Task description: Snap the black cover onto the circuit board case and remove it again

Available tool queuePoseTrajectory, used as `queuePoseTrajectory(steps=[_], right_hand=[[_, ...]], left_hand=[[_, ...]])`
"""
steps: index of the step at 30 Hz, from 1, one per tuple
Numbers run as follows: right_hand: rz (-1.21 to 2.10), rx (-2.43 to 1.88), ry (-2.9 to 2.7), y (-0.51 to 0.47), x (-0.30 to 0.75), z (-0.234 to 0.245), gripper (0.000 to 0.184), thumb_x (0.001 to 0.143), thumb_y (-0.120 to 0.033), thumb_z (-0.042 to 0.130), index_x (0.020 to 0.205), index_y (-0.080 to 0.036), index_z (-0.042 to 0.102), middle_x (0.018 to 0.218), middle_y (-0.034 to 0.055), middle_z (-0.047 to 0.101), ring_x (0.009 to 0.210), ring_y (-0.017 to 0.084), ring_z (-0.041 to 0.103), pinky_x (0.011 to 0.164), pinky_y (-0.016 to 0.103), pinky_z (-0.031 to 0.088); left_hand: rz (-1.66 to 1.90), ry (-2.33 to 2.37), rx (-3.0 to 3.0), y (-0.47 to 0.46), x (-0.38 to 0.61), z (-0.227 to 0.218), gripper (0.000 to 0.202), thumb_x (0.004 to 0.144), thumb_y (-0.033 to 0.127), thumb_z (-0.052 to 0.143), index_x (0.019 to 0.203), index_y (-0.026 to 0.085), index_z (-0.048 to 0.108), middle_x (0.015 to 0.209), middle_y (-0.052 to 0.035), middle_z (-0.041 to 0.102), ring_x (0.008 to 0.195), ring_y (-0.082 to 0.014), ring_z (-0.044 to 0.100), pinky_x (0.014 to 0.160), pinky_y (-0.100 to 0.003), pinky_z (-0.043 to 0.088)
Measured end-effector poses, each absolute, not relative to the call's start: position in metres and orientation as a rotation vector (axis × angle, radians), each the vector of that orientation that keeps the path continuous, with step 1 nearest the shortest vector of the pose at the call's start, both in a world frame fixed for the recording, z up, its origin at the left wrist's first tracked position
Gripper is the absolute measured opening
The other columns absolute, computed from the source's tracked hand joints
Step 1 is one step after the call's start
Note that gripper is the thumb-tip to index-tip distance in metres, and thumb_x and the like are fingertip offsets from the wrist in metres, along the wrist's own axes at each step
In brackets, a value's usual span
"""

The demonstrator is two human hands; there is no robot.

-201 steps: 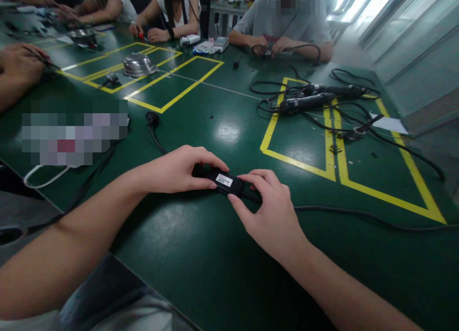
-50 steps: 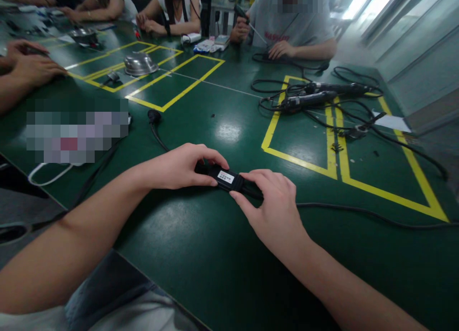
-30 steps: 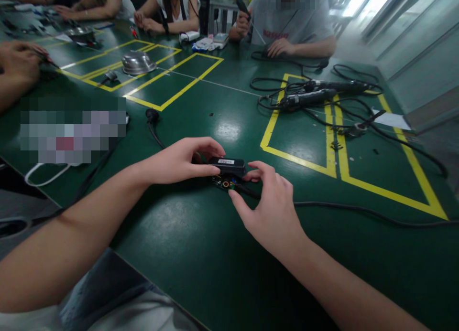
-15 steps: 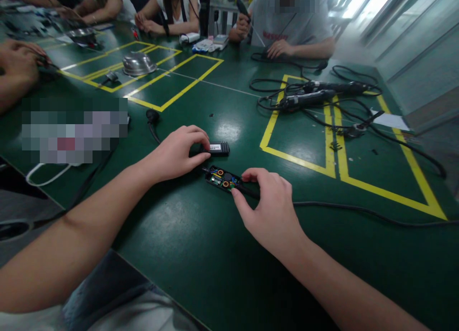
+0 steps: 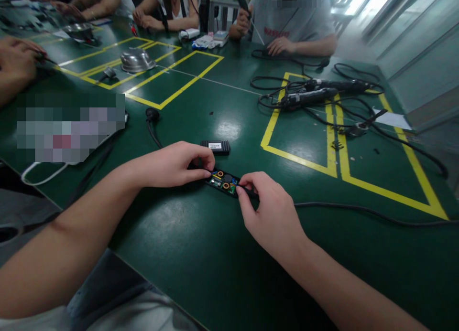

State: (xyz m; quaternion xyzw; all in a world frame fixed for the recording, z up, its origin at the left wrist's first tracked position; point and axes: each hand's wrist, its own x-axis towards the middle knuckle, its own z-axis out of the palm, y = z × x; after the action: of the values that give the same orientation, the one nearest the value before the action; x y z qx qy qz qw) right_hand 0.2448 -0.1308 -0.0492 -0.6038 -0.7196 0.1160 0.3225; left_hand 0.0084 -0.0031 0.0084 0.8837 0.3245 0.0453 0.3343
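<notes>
A small open black case point(image 5: 226, 179) with a circuit board, copper-wound rings and coloured wires lies on the green table. At its left end, my left hand point(image 5: 190, 163) is closed in a pinch, thumb and forefinger on the case's end and the cord there. My right hand point(image 5: 267, 195) pinches the opposite end, where a black cable point(image 5: 330, 205) leaves toward the right. Just beyond the case rests its ribbed black cover point(image 5: 223, 148) with a white label, touched by neither hand. A black power plug point(image 5: 152, 114) stands farther left, its cord passing behind my left hand.
Black electric screwdrivers point(image 5: 308, 97) with looped cords lie at the right, near small screws point(image 5: 336, 144). Yellow tape point(image 5: 299, 160) marks the table. A metal bowl point(image 5: 136, 60) is farther off. Across the table, a person point(image 5: 301, 30) holds a tool.
My left hand has left the cover and come nearer, onto the left end of the case. My right fingers have closed on the right end.
</notes>
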Motion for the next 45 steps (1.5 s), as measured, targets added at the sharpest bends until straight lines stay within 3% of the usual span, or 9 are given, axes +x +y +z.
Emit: queuePoseTrajectory(steps=[23,34,45], right_hand=[[0.328,-1.555,-1.793,-0.131,0.245,-0.047,0.011,0.102,-0.026,0.058,0.103,-0.023,0.07,0.098,0.0081,0.074,0.082,0.023,0.069,0.073,0.038,0.054],[0.35,-1.551,-1.795,-0.13,0.246,-0.044,0.015,0.102,-0.022,0.056,0.097,-0.023,0.07,0.09,0.006,0.072,0.075,0.021,0.066,0.066,0.036,0.047],[0.266,-1.602,-1.835,-0.13,0.247,-0.047,0.018,0.103,-0.023,0.055,0.094,-0.024,0.07,0.089,0.0058,0.074,0.078,0.023,0.065,0.078,0.04,0.045]], left_hand=[[0.255,0.886,2.265,-0.004,0.006,0.015,0.025,0.095,0.045,0.075,0.102,0.022,0.083,0.102,-0.0043,0.085,0.092,-0.0218,0.076,0.088,-0.031,0.058],[0.155,0.879,2.232,-0.002,0.004,0.014,0.022,0.095,0.042,0.07,0.099,0.022,0.079,0.091,-0.0005,0.081,0.078,-0.0176,0.071,0.074,-0.027,0.053],[0.177,0.851,2.296,0.002,0.001,0.006,0.023,0.099,0.042,0.07,0.1,0.023,0.081,0.1,-0.002,0.084,0.09,-0.0191,0.075,0.083,-0.028,0.054]])
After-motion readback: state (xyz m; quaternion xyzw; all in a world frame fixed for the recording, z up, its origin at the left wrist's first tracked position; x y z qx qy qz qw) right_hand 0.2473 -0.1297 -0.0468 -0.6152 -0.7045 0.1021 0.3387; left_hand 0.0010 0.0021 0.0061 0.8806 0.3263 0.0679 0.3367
